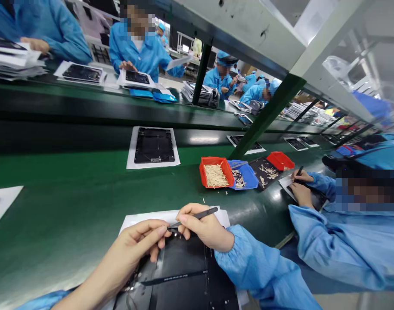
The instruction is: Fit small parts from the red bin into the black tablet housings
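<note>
My right hand (205,228) grips dark tweezers (208,212), whose tips point left toward my other hand. My left hand (141,241) has thumb and forefinger pinched together right at those tips; whatever small thing sits between them is too hidden to name. Below both hands lies an opened tablet (180,269) with a black inside and a thin flat cable (175,278) across it. Its upper edge is partly covered by my fingers. Under the tablet, a white sheet (135,218) shows along the far edge.
Beyond my hands stand a red bin of pale thin strips (216,175), a blue bin (248,175) and another red bin (282,160). A tablet on white paper (154,145) lies farther off. At right, a co-worker's hands (302,189) work. A green post (268,116) rises behind the bins.
</note>
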Tool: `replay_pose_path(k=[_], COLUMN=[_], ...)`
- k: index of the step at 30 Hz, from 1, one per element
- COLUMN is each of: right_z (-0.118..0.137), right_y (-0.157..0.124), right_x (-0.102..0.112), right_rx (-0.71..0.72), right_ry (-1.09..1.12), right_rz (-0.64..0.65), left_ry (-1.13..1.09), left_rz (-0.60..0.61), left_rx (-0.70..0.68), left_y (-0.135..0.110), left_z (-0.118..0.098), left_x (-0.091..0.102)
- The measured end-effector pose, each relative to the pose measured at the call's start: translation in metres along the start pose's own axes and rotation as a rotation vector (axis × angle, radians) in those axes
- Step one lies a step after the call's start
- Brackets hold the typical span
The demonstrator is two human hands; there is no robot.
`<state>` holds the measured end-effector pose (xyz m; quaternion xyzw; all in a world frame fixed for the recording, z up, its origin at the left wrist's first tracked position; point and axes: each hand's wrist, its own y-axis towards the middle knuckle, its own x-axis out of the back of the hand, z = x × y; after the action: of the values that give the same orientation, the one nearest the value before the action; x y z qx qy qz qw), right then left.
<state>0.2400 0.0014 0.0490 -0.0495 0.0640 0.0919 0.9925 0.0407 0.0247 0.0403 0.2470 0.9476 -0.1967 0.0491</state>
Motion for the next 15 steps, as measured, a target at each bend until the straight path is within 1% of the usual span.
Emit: replay_pose_path(k=[3,4,5,6,8,10,11,13,15], right_z=[0.007,0.009,0.009,0.009,0.006,0.001,-0.002,-0.008,-0.012], right_y=[-0.001,-0.001,0.0,0.002,0.005,0.009,0.011,0.014,0.017], right_x=[0.0,0.002,0.003,0.005,0.008,0.008,0.007,0.004,0.002], right_rx=[0.059,0.079,0.094,0.109,0.145,0.208,0.25,0.345,0.437], right_ry=[-0.154,-0.196,-0.238,-0.283,-0.386,-0.485,-0.525,-0.582,-0.616], right_rz=[0.047,0.043,0.031,0.015,-0.008,-0.002,0.014,0.078,0.155], left_ry=[0.065,0.12,0.209,0.336,0.677,1.024,1.166,1.373,1.502], left_rz=[0.035,0.02,-0.012,-0.048,-0.102,-0.121,-0.131,-0.178,-0.213], left_rx=[0.03,0.012,-0.042,-0.136,-0.41,-0.696,-0.812,-0.969,-1.033], left_y=[-0.007,-0.009,-0.012,-0.014,-0.02,-0.025,-0.026,-0.028,-0.028], left_z=[0.001,0.003,0.006,0.009,0.017,0.026,0.03,0.035,0.038], left_x=[0.008,0.014,0.02,0.027,0.039,0.046,0.047,0.046,0.042])
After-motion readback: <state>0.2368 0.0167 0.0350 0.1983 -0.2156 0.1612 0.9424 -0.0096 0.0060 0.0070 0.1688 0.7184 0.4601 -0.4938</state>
